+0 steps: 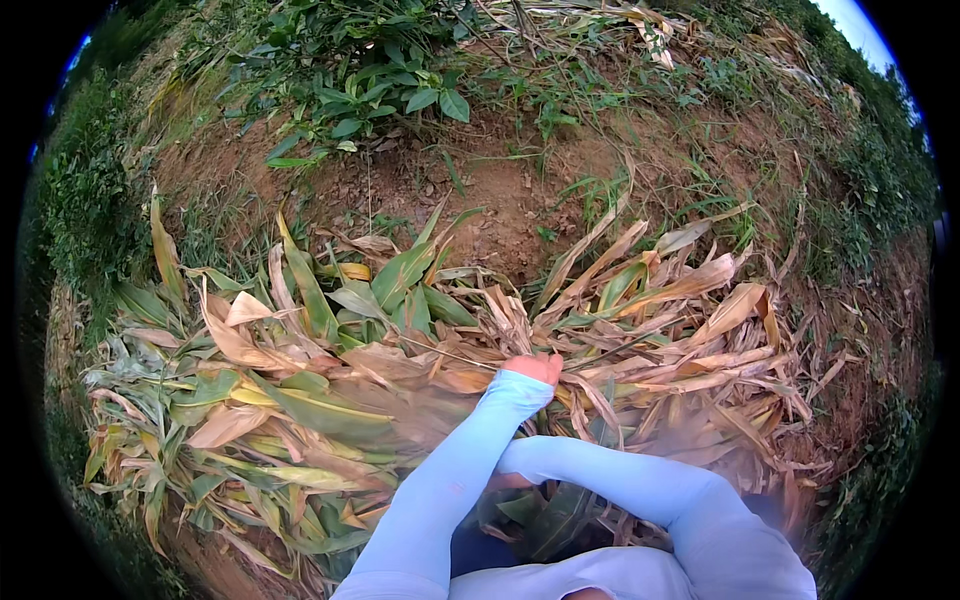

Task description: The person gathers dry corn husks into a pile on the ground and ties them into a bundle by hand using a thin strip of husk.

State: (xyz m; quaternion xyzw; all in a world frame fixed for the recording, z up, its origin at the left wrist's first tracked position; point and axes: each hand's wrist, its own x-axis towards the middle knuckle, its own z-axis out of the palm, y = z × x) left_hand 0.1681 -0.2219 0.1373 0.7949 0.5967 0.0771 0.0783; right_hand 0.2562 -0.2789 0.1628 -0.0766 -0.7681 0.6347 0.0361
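Note:
A wide heap of cut corn leaves (315, 420), part green and part dried tan, lies across the ground before me. My left hand (534, 367), in a light blue sleeve, is at the middle of the heap. Its fingers are curled in where a tuft of dry corn leaves (510, 322) draws together. My right forearm crosses beneath the left one. Of my right hand (511, 481) only a small part shows below the left forearm; its fingers are hidden. A thin stalk (446, 351) runs through the leaves towards my left hand.
Beyond the heap rises a bare reddish soil bank (502, 202) with grass tufts. A leafy green shrub (375, 82) overhangs it. More dry leaves (652, 37) lie at the top of the slope. Dense bushes (94, 180) stand at the left, others (881, 165) at the right.

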